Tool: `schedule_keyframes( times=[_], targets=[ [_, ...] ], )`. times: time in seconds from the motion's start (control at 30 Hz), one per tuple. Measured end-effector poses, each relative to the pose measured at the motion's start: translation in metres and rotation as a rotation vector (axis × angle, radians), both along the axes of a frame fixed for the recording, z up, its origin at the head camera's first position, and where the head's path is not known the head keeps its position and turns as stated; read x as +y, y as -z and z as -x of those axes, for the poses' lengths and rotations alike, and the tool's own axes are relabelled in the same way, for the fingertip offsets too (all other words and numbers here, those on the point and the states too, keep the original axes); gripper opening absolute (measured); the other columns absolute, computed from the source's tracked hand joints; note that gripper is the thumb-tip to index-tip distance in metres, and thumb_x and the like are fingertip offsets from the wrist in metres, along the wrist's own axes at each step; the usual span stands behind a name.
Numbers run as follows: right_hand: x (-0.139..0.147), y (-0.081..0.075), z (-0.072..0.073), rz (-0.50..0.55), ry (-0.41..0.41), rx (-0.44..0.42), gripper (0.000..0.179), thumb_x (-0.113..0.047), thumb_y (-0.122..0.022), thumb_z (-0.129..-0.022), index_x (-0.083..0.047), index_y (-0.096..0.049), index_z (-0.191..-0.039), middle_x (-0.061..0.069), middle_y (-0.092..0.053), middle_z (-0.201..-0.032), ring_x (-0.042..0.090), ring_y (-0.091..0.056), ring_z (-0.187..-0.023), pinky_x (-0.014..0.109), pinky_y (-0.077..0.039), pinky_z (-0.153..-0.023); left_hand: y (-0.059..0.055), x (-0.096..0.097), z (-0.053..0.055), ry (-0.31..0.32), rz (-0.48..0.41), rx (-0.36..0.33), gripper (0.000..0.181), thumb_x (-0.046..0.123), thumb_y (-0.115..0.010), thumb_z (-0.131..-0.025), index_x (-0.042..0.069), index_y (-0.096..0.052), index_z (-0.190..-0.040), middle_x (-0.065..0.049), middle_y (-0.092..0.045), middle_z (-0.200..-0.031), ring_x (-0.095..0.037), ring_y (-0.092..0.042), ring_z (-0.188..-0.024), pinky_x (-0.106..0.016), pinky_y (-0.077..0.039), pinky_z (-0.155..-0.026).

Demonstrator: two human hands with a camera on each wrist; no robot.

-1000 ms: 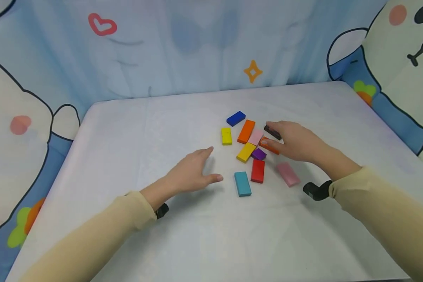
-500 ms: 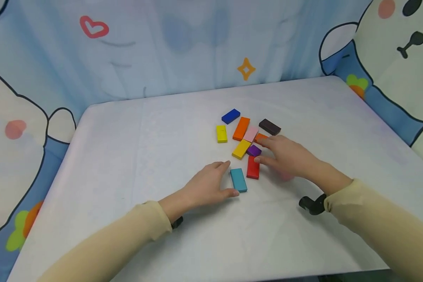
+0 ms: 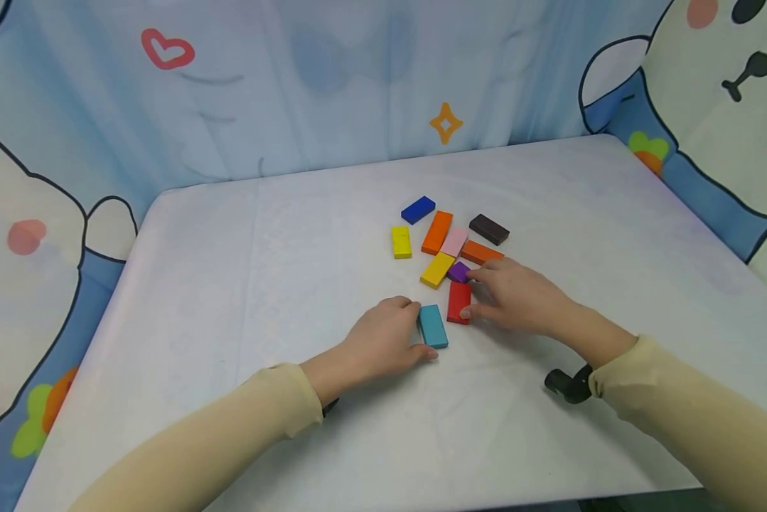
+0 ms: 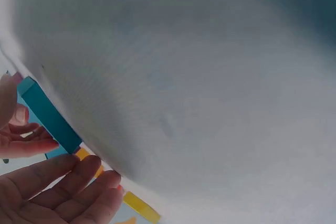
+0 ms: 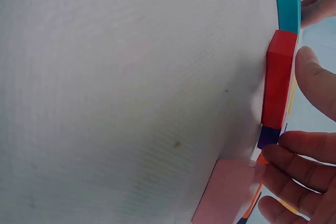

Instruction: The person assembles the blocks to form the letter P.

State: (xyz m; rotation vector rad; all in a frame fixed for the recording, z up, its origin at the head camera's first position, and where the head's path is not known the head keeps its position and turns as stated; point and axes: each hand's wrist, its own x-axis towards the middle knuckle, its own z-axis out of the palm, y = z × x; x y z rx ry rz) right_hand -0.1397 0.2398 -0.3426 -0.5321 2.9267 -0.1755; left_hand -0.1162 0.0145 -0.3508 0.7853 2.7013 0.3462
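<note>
My left hand reaches around a teal block, its thumb by the near end and its fingertips by the far left corner. In the left wrist view its fingers look relaxed beside the block. My right hand spreads over a red block, thumb near the close end and fingertips beside a small purple block. The right wrist view shows its thumb alongside the red block. A pink block lies near its fingers there and is hidden in the head view.
Beyond the hands lie a dark yellow block, a light pink block, two orange blocks, a bright yellow block, a blue block and a black block. All rest on a white-covered table before a printed curtain.
My right hand has come nearer, from the orange and black blocks to the red one. My left hand has moved right to the teal block. The blocks appear to stay in place.
</note>
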Motion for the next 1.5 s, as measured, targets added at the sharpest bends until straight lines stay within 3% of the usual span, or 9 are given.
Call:
schedule_keyframes(
  times=[0.43, 0.97, 1.5],
  targets=[
    [0.0, -0.001, -0.003, 0.023, -0.005, -0.006, 0.065, -0.042, -0.086, -0.081, 0.002, -0.069, -0.126, 0.021, -0.071, -0.12, 0.036, -0.065, -0.111, 0.053, -0.058, -0.097, 0.001, 0.002, 0.002, 0.015, 0.013, 0.059, 0.06, 0.043, -0.077, -0.09, 0.004, -0.065, -0.133, -0.009, -0.069, -0.13, -0.019, -0.068, -0.112, -0.03, -0.057, -0.101],
    [-0.007, 0.001, -0.002, 0.048, -0.008, -0.01, 0.061, -0.037, -0.085, -0.083, 0.004, -0.069, -0.124, 0.02, -0.071, -0.117, 0.034, -0.066, -0.107, 0.051, -0.058, -0.096, -0.004, -0.004, 0.0, 0.071, 0.034, 0.004, 0.064, 0.04, -0.08, -0.088, 0.009, -0.062, -0.142, -0.006, -0.066, -0.139, -0.019, -0.064, -0.125, -0.031, -0.054, -0.106],
    [-0.015, 0.005, -0.002, 0.081, -0.009, -0.029, 0.06, -0.035, -0.083, -0.085, 0.003, -0.067, -0.129, 0.02, -0.071, -0.116, 0.033, -0.067, -0.107, 0.048, -0.06, -0.094, -0.001, -0.006, 0.003, 0.119, 0.019, -0.023, 0.069, 0.042, -0.08, -0.087, 0.011, -0.059, -0.145, -0.004, -0.065, -0.141, -0.018, -0.062, -0.129, -0.031, -0.052, -0.108]
  ],
)
